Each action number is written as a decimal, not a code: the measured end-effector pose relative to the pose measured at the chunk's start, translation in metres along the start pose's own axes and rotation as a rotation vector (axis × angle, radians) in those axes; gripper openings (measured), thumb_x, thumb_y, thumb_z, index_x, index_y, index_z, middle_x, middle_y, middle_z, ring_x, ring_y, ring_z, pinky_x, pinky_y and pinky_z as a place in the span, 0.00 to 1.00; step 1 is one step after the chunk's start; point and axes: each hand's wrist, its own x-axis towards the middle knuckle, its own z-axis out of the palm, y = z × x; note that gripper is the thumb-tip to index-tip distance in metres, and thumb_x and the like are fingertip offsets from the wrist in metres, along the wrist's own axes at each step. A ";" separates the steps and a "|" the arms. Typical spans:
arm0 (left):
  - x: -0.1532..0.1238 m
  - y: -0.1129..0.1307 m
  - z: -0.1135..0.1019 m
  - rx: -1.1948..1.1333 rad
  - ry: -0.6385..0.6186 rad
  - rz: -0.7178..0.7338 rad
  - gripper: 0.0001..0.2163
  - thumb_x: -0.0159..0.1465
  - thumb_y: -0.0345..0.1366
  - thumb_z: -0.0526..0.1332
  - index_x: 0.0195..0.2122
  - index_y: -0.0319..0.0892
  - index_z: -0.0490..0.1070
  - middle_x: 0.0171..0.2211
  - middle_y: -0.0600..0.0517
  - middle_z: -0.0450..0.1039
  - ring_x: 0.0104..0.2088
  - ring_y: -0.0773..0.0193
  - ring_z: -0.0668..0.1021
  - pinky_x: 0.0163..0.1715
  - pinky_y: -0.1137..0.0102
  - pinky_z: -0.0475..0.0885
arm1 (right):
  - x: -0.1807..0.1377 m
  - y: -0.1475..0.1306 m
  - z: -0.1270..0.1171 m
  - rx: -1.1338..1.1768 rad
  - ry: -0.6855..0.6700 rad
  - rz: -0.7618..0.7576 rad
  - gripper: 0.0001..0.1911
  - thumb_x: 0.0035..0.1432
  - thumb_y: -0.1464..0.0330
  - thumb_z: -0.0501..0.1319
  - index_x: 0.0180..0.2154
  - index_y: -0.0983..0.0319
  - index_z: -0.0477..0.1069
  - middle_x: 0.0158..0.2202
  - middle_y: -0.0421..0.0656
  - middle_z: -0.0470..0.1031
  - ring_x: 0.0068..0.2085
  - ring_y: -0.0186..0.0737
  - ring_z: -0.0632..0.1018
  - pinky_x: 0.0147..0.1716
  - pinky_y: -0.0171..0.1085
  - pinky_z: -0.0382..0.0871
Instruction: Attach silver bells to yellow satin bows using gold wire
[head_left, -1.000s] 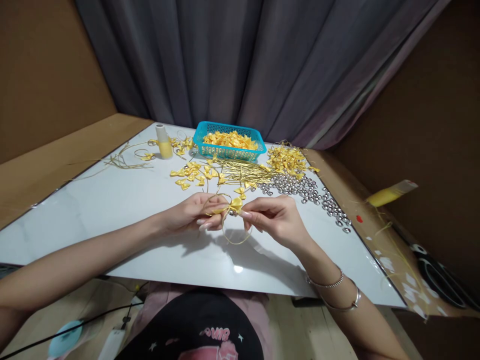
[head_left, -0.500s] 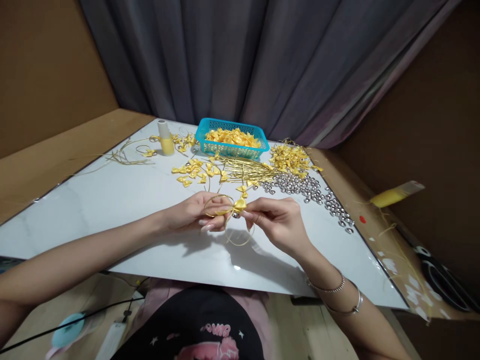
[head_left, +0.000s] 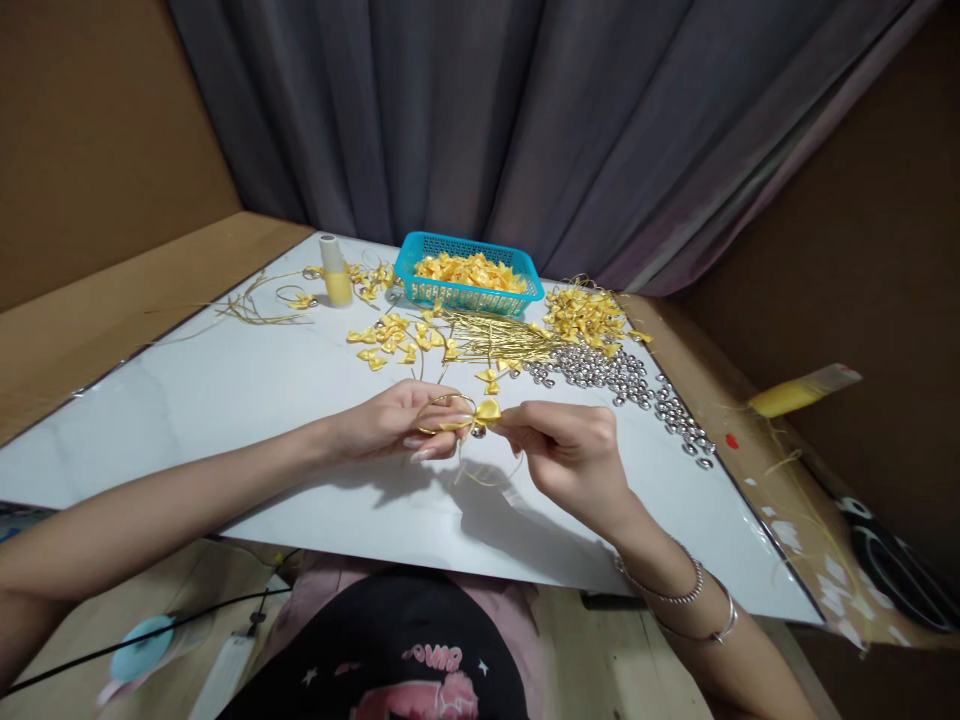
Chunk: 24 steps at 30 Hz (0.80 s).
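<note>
Both hands meet over the middle of the white table (head_left: 225,400). A small yellow ribbon bow (head_left: 487,410) sits between them, threaded on thin gold cord (head_left: 442,402) that loops above my left fingers and trails below. My left hand (head_left: 397,425) is closed, pinching the gold cord and the bow's left side. My right hand (head_left: 574,450) is closed too, pinching the bow's right side. A small silver bell seems to hang under the bow, too small to be sure.
At the back stands a blue basket (head_left: 471,285) full of yellow bows. Loose yellow bows (head_left: 394,340), a bundle of gold cord pieces (head_left: 495,342), finished bows (head_left: 589,315) and several silver bells (head_left: 622,378) lie before it. A yellow thread spool (head_left: 335,272) stands back left.
The cord loop hanging under the bow has shrunk and the loop above my left fingers has tightened. My right hand has closed more firmly; both hands stay in place.
</note>
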 end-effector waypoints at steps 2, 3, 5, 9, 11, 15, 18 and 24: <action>0.000 0.001 0.001 0.020 0.007 -0.006 0.13 0.63 0.40 0.60 0.29 0.34 0.69 0.12 0.58 0.61 0.13 0.77 0.56 0.17 0.76 0.49 | 0.000 0.000 0.001 -0.001 0.006 -0.007 0.13 0.52 0.81 0.54 0.24 0.65 0.73 0.17 0.39 0.72 0.18 0.28 0.70 0.19 0.28 0.60; 0.000 0.001 0.001 0.028 0.012 -0.010 0.13 0.63 0.41 0.60 0.29 0.34 0.69 0.12 0.58 0.61 0.13 0.77 0.56 0.16 0.76 0.49 | -0.001 0.000 0.001 0.001 0.010 -0.008 0.13 0.51 0.81 0.53 0.23 0.65 0.73 0.17 0.38 0.72 0.18 0.28 0.70 0.18 0.28 0.60; 0.000 0.002 0.001 0.038 0.020 -0.012 0.13 0.62 0.42 0.61 0.29 0.35 0.69 0.12 0.58 0.61 0.13 0.76 0.56 0.16 0.76 0.49 | -0.001 0.001 0.002 0.011 0.015 -0.001 0.14 0.51 0.82 0.53 0.23 0.65 0.73 0.16 0.38 0.71 0.18 0.28 0.69 0.18 0.28 0.60; 0.000 0.001 0.002 0.017 0.022 0.003 0.13 0.62 0.41 0.61 0.28 0.35 0.68 0.12 0.59 0.61 0.13 0.77 0.56 0.16 0.76 0.50 | -0.001 0.000 0.006 0.060 0.022 0.057 0.13 0.51 0.81 0.54 0.22 0.65 0.73 0.15 0.37 0.69 0.16 0.27 0.67 0.17 0.27 0.59; 0.000 0.000 0.003 -0.001 0.014 -0.006 0.13 0.62 0.41 0.61 0.28 0.35 0.68 0.12 0.59 0.61 0.13 0.77 0.56 0.16 0.76 0.50 | -0.001 -0.001 0.007 0.091 0.028 0.083 0.12 0.51 0.81 0.55 0.22 0.65 0.73 0.14 0.36 0.69 0.15 0.26 0.66 0.16 0.27 0.58; 0.001 -0.002 0.005 -0.033 -0.018 -0.047 0.12 0.61 0.40 0.62 0.29 0.34 0.68 0.13 0.58 0.62 0.13 0.77 0.56 0.15 0.76 0.47 | -0.001 -0.002 0.009 0.112 0.025 0.079 0.13 0.50 0.82 0.54 0.22 0.65 0.73 0.15 0.36 0.70 0.16 0.26 0.67 0.16 0.26 0.58; 0.002 -0.003 0.005 -0.032 -0.019 -0.033 0.13 0.61 0.41 0.62 0.29 0.34 0.68 0.13 0.58 0.62 0.13 0.77 0.55 0.16 0.75 0.46 | 0.001 -0.003 0.008 0.101 0.010 0.090 0.13 0.50 0.81 0.53 0.21 0.65 0.73 0.15 0.36 0.70 0.16 0.26 0.67 0.16 0.27 0.58; 0.003 -0.004 0.004 -0.015 -0.004 -0.027 0.12 0.62 0.40 0.61 0.29 0.35 0.67 0.13 0.58 0.62 0.14 0.76 0.55 0.16 0.74 0.46 | 0.002 -0.004 0.005 0.142 -0.028 0.149 0.13 0.49 0.81 0.54 0.21 0.65 0.73 0.15 0.37 0.71 0.17 0.27 0.68 0.17 0.28 0.58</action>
